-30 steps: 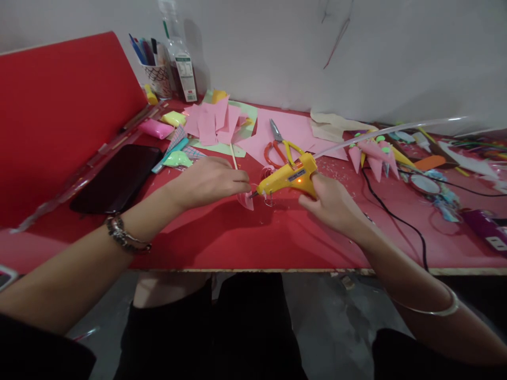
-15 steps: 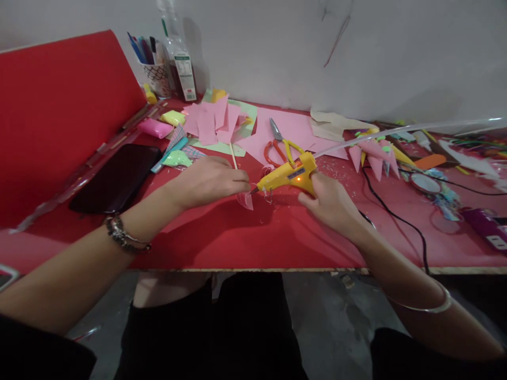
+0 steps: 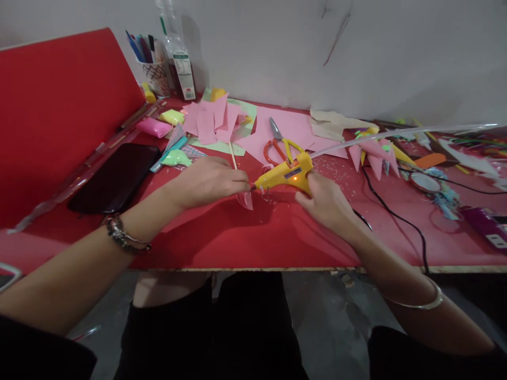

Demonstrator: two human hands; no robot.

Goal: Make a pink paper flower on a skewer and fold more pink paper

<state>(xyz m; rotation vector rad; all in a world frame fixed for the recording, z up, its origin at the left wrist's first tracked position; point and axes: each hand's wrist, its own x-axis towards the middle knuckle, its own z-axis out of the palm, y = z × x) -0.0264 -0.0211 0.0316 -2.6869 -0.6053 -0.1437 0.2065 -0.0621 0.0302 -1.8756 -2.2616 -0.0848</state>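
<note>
You have room along the red tabletop's (image 3: 245, 243) near edge, between your left forearm (image 3: 152, 219) and right forearm (image 3: 380, 261). Farther in, the yellow glue gun (image 3: 283, 173) and cutters (image 3: 280, 139) block the middle. Rightward, the long clear glue stick (image 3: 340, 145) and black cable (image 3: 390, 207) stand in your way; leftward, the dark phone (image 3: 114, 177).

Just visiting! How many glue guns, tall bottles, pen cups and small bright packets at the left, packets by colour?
Glue gun: 1
Bottle: 1
Pen cup: 1
Pink packet: 1
Yellow packet: 1
Green packet: 1
Total: 6

The left hand (image 3: 214, 179) hides the lower part of the stick (image 3: 233, 156)
</note>
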